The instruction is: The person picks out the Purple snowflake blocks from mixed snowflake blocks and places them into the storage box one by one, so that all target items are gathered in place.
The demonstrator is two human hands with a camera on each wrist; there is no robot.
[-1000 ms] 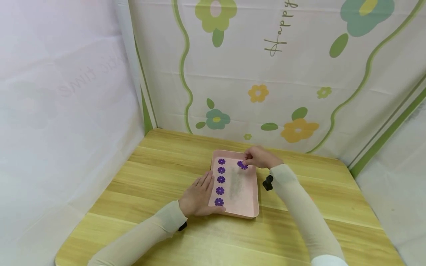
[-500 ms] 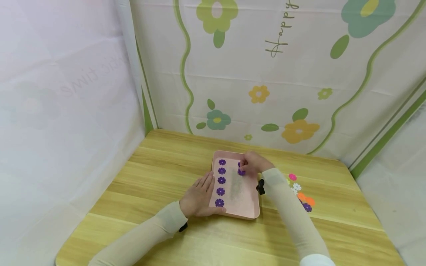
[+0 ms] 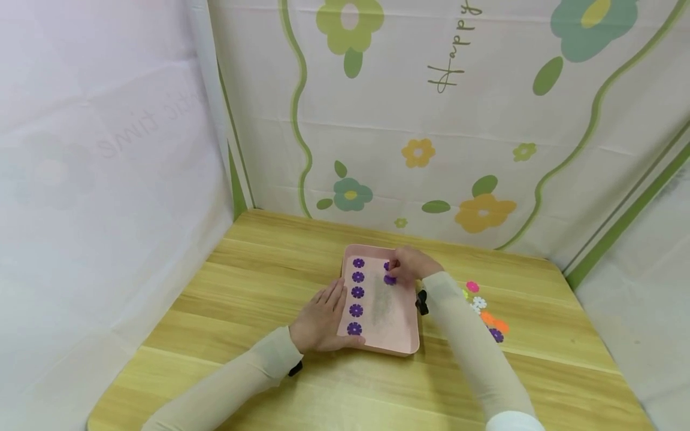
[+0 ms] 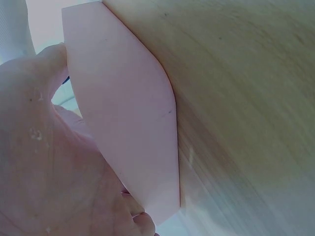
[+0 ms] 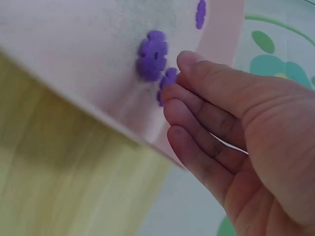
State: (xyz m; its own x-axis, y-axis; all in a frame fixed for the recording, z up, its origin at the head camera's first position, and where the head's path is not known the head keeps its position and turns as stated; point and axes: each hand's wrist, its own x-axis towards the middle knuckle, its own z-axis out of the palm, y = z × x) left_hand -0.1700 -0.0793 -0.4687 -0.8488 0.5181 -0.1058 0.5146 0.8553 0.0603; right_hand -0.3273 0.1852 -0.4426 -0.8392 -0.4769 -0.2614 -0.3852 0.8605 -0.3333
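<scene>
A shallow pink tray (image 3: 384, 347) lies on the table. Down its left side runs a column of several purple flower-shaped discs (image 3: 356, 310). My left hand (image 3: 320, 320) rests against the tray's near-left corner, fingers extended along the left rim and thumb over the front rim. In the left wrist view, its palm is beside the tray's outer wall (image 4: 128, 108). My right hand (image 3: 414, 263) reaches over the far-right part of the tray. Near its fingertips lie two purple discs, a nearer one (image 5: 152, 55) apart from the thumb and another (image 5: 169, 78) partly hidden behind the fingers.
To the right of the tray, several loose flower discs in pink, white, orange and purple (image 3: 496, 335) lie on the wooden table (image 3: 259, 269), partly behind the right sleeve. A flower-printed white cloth (image 3: 377, 120) hangs behind the table.
My right hand has moved slightly left and nearer, bringing one purple disc down below the other at the tray's far right. The loose discs came into sight beside the sleeve. My left hand stays.
</scene>
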